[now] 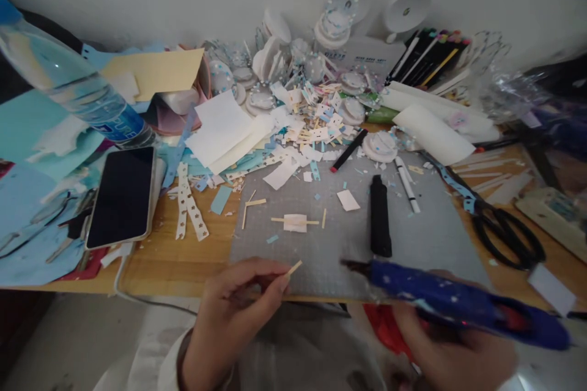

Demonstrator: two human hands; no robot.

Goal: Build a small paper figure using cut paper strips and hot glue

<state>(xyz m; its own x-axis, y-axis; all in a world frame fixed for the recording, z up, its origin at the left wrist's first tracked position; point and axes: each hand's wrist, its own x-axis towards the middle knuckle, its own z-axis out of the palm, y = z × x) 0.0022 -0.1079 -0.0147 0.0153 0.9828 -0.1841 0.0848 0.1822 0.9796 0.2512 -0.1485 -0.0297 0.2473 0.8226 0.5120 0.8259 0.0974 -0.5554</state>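
Left hand [233,311] pinches a thin wooden stick [294,267]; right hand [454,348] grips the blue glue gun [458,302]. Gluing step in hand. Next move likely needs the nozzle brought left to the stick tip.

- Soft, even, dimmish light; shadows faint.
- Blue plastic glue gun [468,305] smeared by motion blur.
- Clear plastic water bottle [77,88] stretched by edge distortion.

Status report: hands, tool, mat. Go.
Left hand pinches thin tan paper strip. Right hand holds blue glue gun. Black utility knife lies ahead.
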